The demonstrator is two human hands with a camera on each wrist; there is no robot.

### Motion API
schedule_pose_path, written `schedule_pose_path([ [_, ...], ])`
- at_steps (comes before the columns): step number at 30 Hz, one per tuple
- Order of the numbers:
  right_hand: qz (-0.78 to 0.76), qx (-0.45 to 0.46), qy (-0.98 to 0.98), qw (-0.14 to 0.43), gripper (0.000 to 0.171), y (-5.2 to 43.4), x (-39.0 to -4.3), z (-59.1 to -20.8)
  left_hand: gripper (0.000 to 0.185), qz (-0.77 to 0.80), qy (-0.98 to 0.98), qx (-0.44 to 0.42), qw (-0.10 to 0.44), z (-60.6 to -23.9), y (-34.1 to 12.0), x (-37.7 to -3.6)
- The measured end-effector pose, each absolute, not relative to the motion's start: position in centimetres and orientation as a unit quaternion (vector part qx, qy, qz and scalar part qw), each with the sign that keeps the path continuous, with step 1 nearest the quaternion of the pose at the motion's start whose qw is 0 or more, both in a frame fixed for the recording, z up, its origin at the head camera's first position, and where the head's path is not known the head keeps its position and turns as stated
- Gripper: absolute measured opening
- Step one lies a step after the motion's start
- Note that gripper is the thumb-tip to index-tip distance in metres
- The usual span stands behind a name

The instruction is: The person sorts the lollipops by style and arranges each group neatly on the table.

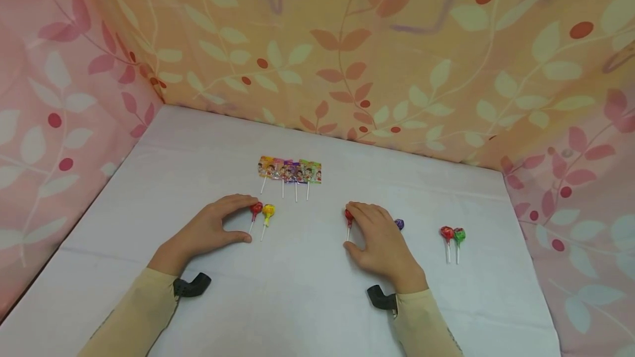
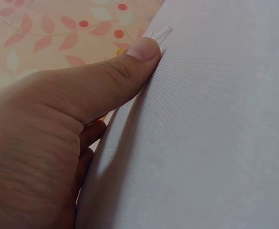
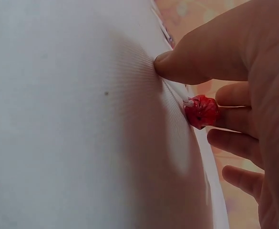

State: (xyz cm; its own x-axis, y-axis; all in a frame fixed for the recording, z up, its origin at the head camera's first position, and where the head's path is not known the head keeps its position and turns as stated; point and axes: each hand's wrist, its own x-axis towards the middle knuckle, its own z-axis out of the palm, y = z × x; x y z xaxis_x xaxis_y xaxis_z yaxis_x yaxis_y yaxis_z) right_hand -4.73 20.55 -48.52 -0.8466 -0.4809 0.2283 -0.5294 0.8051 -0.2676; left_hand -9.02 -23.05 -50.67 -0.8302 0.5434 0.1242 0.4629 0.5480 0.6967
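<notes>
Right hand (image 1: 382, 244) touches red lollipop (image 1: 349, 216) – left hand (image 1: 210, 228) touches another.

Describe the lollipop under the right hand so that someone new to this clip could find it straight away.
On the white table, look at the right hand, right of centre. At its index fingertip lies a red-wrapped lollipop, its white stick running back toward the thumb. The purple lollipop peeks out on the hand's other side, and the red and green pair lies untouched further right.
</notes>
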Motion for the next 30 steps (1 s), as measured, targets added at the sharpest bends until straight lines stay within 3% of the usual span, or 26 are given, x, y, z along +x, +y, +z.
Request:
schedule_pose_path([
  [19, 0.195, 0.252, -0.947, 0.038, 0.076, 20.12, -4.56, -47.99, 0.088, 0.378, 0.88, 0.281, 0.053, -50.03, -23.18, -8.79],
  [30, 0.182, 0.265, -0.945, 0.055, 0.076, 20.05, -4.5, -48.1, 0.086, 0.385, 0.878, 0.279, 0.06, -50.36, -23.01, -8.84],
])
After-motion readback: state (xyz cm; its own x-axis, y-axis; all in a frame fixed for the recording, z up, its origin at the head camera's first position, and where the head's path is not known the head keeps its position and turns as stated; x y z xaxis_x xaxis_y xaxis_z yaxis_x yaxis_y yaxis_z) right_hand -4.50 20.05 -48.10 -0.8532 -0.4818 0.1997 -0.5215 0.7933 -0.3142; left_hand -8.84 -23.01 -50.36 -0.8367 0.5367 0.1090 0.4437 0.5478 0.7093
